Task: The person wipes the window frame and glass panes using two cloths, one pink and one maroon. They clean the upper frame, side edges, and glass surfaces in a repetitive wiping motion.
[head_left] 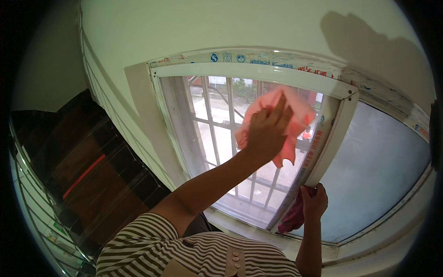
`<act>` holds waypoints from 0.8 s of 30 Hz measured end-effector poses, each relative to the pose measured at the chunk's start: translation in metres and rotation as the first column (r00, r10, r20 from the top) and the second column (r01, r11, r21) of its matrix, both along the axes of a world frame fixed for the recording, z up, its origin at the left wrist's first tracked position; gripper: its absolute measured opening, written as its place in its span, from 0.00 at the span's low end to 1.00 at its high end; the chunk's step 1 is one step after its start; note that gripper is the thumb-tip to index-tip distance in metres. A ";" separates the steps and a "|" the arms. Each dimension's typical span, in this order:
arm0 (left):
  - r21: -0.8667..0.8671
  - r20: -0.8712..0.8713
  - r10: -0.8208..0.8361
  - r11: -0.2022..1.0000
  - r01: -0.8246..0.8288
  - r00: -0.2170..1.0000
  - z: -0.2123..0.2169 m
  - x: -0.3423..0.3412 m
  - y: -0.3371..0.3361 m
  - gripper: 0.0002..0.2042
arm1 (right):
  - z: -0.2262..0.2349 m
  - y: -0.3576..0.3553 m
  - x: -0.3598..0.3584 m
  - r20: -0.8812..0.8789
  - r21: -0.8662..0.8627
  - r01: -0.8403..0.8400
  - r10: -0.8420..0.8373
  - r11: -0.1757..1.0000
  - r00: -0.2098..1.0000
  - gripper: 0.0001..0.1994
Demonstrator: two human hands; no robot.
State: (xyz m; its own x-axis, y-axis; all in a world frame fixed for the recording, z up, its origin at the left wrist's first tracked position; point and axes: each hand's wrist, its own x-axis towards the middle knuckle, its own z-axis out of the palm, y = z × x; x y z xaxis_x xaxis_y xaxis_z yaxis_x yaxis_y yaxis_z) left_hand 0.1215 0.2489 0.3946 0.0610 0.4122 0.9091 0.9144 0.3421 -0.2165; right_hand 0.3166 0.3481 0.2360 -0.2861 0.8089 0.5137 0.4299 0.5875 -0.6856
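I see my left hand [266, 131] up high, arm stretched diagonally from lower left, palm flat w/ fingers spread and pressed on a pink cloth [277, 124]. The cloth is bunched under the palm, flat against the glass of the open window sash [332, 138]; its corners hang out below and to the right of the hand. Hand isn't closed around it, just pressing it to the pane.

My right hand [314, 201] is lower, at the bottom of the sash's white frame edge, fingers curled shut around that edge. It also has a darker red-pink cloth [291, 217] bunched in the same grip, hanging down below the hand toward the sill [249, 226].

Thru the glass I see white window bars [212, 120] and a sunlit yard outside. Right of the sash is a frosted pane [383, 171], greyish, nothing visible thru it. Wall above is pale [184, 27], w/ a head-shaped shadow at upper right. Dark stair steps [87, 157] w/ a metal railing sit at left. Striped shirt [184, 249] at bottom edge.
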 end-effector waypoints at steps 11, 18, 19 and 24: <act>-0.062 -0.038 -0.139 0.989 0.137 0.990 0.023 -0.024 -0.025 0.32 | -0.002 -0.001 0.002 0.022 0.014 0.002 -0.003 1.000 1.000 0.19; 0.036 0.134 -0.091 0.996 0.087 0.987 0.025 -0.103 -0.096 0.30 | -0.005 0.000 0.002 0.029 0.006 0.004 -0.004 1.000 1.000 0.19; 0.078 0.140 -0.044 0.996 0.034 0.989 0.025 -0.115 -0.107 0.30 | -0.005 0.000 0.002 0.031 -0.007 -0.003 0.003 1.000 1.000 0.19; 0.430 0.647 -0.244 0.899 -0.082 0.722 0.023 -0.155 -0.152 0.26 | -0.007 -0.001 0.000 0.024 -0.031 0.005 -0.005 1.000 1.000 0.18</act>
